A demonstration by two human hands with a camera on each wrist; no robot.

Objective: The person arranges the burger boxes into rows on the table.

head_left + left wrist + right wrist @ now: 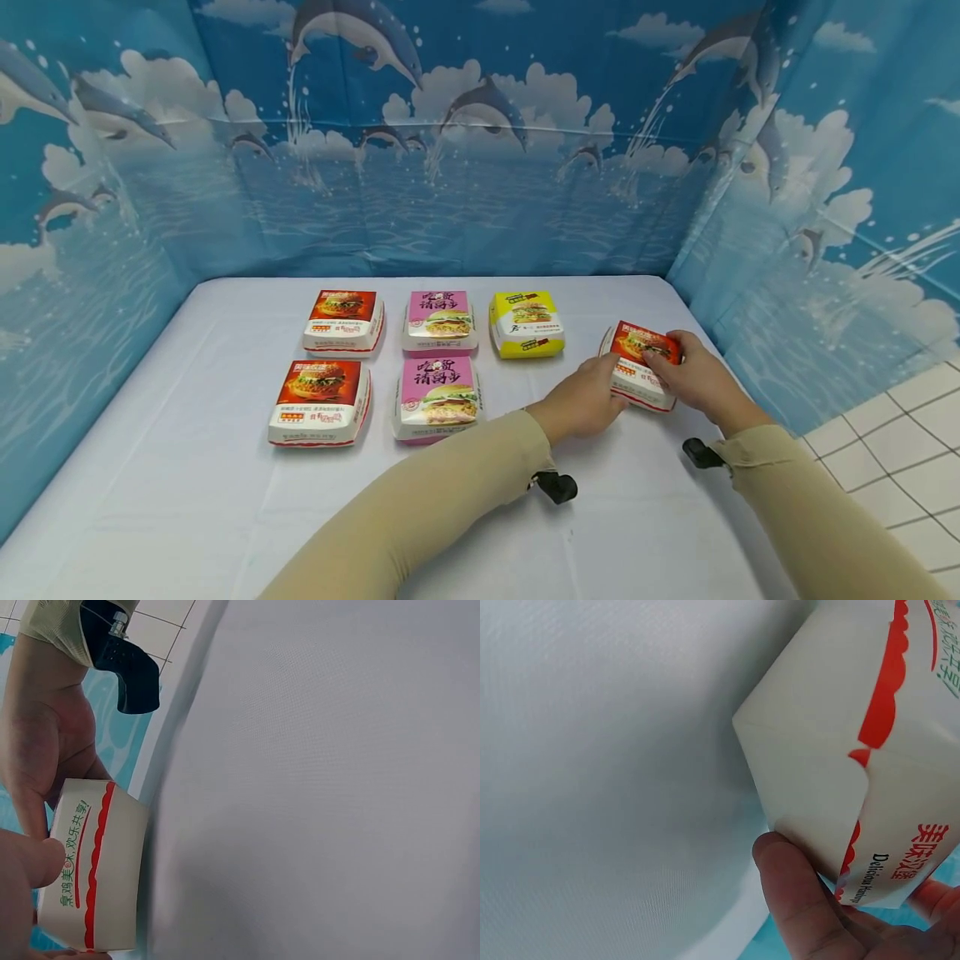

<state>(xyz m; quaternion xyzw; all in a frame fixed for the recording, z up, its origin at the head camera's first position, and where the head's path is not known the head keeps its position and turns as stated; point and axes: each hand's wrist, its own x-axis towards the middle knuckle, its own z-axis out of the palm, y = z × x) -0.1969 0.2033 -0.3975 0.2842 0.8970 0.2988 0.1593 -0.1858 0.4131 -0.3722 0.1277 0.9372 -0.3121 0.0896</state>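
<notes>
Both hands hold one red-and-white burger box (637, 358) near the right side of the white table. The left hand (588, 396) grips its left side, with the thumb on the upper edge. On the opposite side, the right hand (697, 375) has its thumb over the top and its fingers around the far right corner. In the left wrist view, the box's white side (116, 855) shows a red scalloped band and green lettering. The right wrist view shows right-hand fingers (799, 900) against a lower corner of the box (810, 742), close over the white cloth.
Left of the hands stand a yellow burger box (527, 325), two pink ones (439, 321) in a column, and two red ones (318, 404) in another column. A dolphin-print curtain (450, 208) surrounds the table (187, 500). Tiled floor (892, 450) shows at the right.
</notes>
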